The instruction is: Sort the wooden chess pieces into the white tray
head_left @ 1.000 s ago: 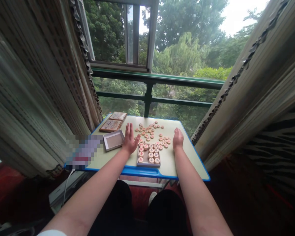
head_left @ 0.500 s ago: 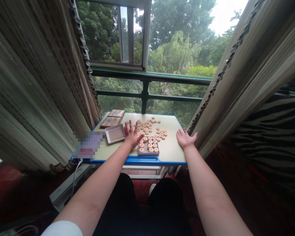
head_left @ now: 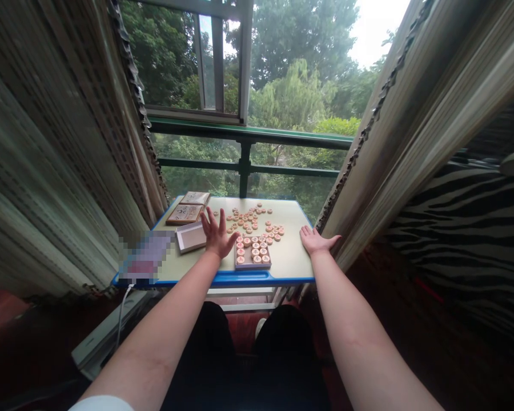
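Observation:
My left hand is raised above the table with its fingers spread, holding nothing. It is between an empty shallow box lid and a small box filled partly with round Chinese chess pieces. Behind that box, several loose chess pieces lie scattered, some hidden by my left hand. At the table's right edge my right hand is open, fingers stretched out and thumb apart, with nothing in it. Whether it rests on the tabletop I cannot tell.
The small table has a blue rim. A folded wooden game board lies at its back left, and a blurred-out flat device with a white cable at the front left. Curtains hang on both sides; a green railing stands behind.
The view has turned slightly to the right, so everything appears shifted left. My left hand has lifted a little with its fingers more upright. My right hand stays by the table's right edge.

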The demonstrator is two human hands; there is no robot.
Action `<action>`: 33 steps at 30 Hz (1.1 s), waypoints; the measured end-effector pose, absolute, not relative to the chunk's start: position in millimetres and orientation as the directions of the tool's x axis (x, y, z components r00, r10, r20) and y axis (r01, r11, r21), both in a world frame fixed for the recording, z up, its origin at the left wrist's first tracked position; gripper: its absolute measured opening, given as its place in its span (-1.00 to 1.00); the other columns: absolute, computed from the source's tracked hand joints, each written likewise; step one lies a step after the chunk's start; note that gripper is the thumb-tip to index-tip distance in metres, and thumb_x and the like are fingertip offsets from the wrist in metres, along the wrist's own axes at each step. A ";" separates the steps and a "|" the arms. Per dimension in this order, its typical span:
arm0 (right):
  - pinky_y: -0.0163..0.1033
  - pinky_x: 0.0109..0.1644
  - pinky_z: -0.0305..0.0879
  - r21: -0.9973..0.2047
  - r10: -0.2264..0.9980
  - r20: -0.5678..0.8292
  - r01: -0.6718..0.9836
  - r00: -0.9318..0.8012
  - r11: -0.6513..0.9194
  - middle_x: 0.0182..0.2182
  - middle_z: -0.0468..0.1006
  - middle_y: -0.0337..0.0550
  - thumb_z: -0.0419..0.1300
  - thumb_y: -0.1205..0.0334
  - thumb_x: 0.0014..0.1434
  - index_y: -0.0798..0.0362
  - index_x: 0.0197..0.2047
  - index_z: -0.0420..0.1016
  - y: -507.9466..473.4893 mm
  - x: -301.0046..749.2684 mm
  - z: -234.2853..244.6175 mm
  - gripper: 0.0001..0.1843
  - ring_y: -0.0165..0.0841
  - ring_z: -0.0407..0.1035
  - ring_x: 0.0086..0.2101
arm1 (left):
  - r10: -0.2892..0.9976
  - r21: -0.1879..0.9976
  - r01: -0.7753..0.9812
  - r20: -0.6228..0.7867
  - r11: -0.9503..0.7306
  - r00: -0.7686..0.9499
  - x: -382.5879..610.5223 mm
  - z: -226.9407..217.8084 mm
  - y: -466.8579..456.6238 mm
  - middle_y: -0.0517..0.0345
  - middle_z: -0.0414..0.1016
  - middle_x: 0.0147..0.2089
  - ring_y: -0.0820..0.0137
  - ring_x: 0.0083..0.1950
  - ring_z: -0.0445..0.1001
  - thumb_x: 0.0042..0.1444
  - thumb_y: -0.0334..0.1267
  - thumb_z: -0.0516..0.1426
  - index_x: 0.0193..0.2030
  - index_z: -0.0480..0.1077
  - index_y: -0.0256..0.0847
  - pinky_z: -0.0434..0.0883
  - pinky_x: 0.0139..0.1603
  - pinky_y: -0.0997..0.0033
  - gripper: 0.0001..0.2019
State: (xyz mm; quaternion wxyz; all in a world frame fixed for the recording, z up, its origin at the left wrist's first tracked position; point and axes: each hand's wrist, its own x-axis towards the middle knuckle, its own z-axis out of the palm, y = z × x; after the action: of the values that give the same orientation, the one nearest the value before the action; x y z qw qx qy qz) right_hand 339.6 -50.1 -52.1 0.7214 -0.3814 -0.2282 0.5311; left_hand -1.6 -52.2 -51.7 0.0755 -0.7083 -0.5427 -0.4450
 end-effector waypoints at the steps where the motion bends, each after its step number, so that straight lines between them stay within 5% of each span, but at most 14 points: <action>1: 0.02 0.14 0.10 -0.819 0.941 -0.066 -0.557 0.331 0.138 0.19 0.13 0.20 -0.54 -0.41 0.03 0.15 0.36 -0.41 -49.4 340.5 -53.3 0.02 -0.26 0.20 0.11 | 0.696 0.380 0.838 0.718 -0.392 0.000 -2.3 -51.4 -51.8 -0.19 -0.70 0.39 -0.07 0.34 -0.72 0.03 0.28 -0.05 0.37 -0.17 -0.38 -0.38 0.29 -0.14 -0.06; 5: 0.03 0.15 0.07 -0.872 0.942 -0.049 -0.473 0.333 0.122 0.17 0.17 0.20 -0.53 -0.40 0.05 0.15 0.36 -0.33 -47.0 343.2 -56.3 0.01 -0.24 0.17 0.12 | 0.689 0.417 0.842 0.721 -0.343 -0.077 -2.9 -50.7 -50.3 -0.29 -0.50 0.41 -0.06 0.37 -0.61 0.04 0.27 -0.07 0.33 -0.05 -0.41 -0.32 0.29 -0.12 -0.11; 10: 0.01 0.14 0.09 -0.795 0.941 -0.070 -0.589 0.330 0.147 0.15 0.18 0.22 -0.58 -0.40 0.04 0.20 0.36 -0.31 -48.1 343.4 -54.6 0.04 -0.24 0.21 0.10 | 0.638 0.523 0.823 0.716 -0.222 -0.283 -4.2 -49.9 -48.2 -0.34 -0.28 0.38 0.00 0.40 -0.41 0.11 0.22 -0.13 0.24 0.12 -0.43 -0.26 0.31 -0.04 -0.23; 18: 0.01 0.15 0.08 -0.608 0.941 -0.155 -0.780 0.302 0.150 0.18 0.13 0.17 -0.39 -0.40 0.06 0.13 0.35 -0.27 -46.9 339.1 -47.2 -0.02 -0.24 0.19 0.10 | 0.654 0.626 0.765 0.643 -0.150 -0.399 -15.3 -46.6 -42.0 -0.25 -0.57 0.41 -0.16 0.37 -0.52 0.06 0.29 -0.13 0.35 -0.11 -0.42 -0.32 0.29 -0.11 -0.09; 28: -0.02 0.18 0.08 -0.450 0.934 -0.218 -0.879 0.282 0.160 0.27 -0.02 0.17 -0.38 -0.48 -0.01 0.16 0.36 -0.31 -49.4 337.3 -40.4 0.09 -0.26 0.04 0.21 | 0.643 0.639 0.751 0.647 -0.164 -0.411 -14.9 -41.6 -44.7 -0.19 -0.54 0.42 -0.10 0.38 -0.54 0.01 0.36 -0.18 0.37 -0.17 -0.32 -0.33 0.28 -0.14 -0.06; 33: -0.04 0.19 0.08 -0.500 0.932 -0.225 -0.854 0.284 0.140 0.26 -0.01 0.17 -0.39 -0.49 -0.01 0.16 0.36 -0.35 -49.0 336.9 -39.0 0.10 -0.28 0.06 0.20 | 0.636 0.634 0.762 0.643 -0.130 -0.427 -14.6 -42.5 -43.3 -0.16 -0.53 0.42 -0.10 0.38 -0.55 0.04 0.33 -0.17 0.36 -0.10 -0.29 -0.36 0.29 -0.13 -0.10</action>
State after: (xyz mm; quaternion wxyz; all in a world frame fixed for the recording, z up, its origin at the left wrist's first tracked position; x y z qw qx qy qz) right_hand 336.9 -49.0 -39.0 0.7517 -0.2775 -0.0700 0.5942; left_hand -14.6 -43.3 -42.5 0.0594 -0.5320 -0.6570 -0.5309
